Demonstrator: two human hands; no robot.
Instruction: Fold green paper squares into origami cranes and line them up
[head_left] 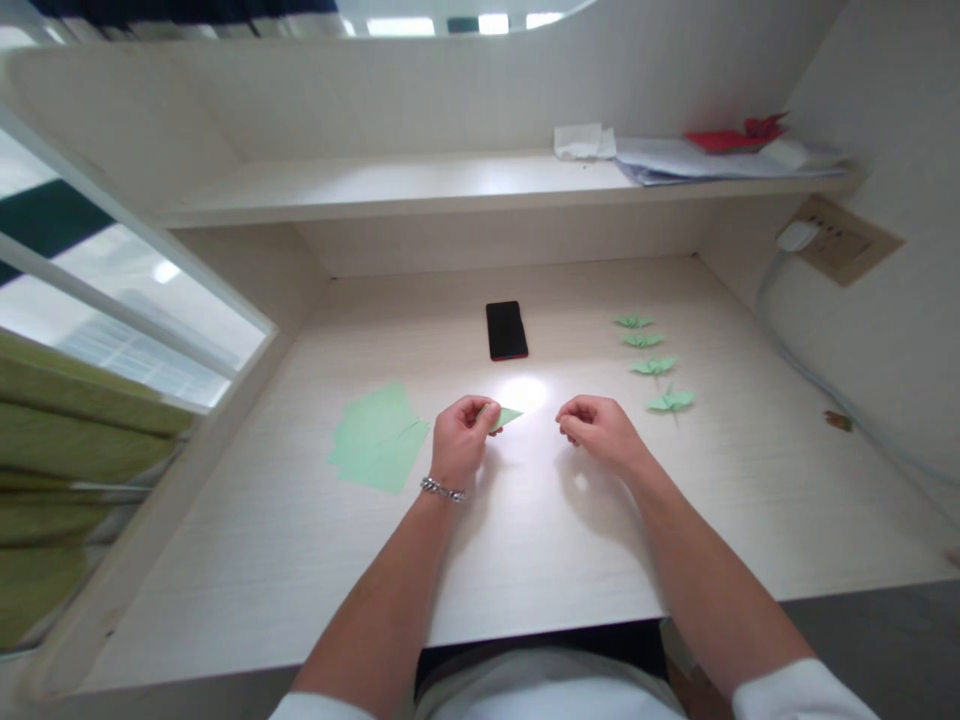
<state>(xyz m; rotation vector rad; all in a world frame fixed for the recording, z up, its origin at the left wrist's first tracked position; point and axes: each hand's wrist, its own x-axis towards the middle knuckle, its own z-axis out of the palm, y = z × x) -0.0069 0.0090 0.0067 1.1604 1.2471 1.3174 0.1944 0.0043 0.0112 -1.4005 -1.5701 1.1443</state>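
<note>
My left hand (pixel 463 435), with a metal chain bracelet (pixel 442 489) at its wrist, pinches a small folded piece of green paper (pixel 508 416). The paper's pointed end sticks out to the right, past the thumb; the rest is hidden by the fingers. To the right and apart from the paper is my right hand (pixel 598 428), its fingers curled with the thumb against them. No object shows in it. Left of my left hand lies a spread of flat green paper sheets (pixel 379 440). Several folded green paper cranes (pixel 671 401) stand in a column beyond my right hand.
A black phone (pixel 507 331) lies at the desk's middle back. On the shelf (pixel 375 185) above are a white tissue packet (pixel 583 142), papers (pixel 675 165) and a red folded paper figure (pixel 765 126). A cable (pixel 795 362) runs from the wall socket (pixel 847 240) down the right side.
</note>
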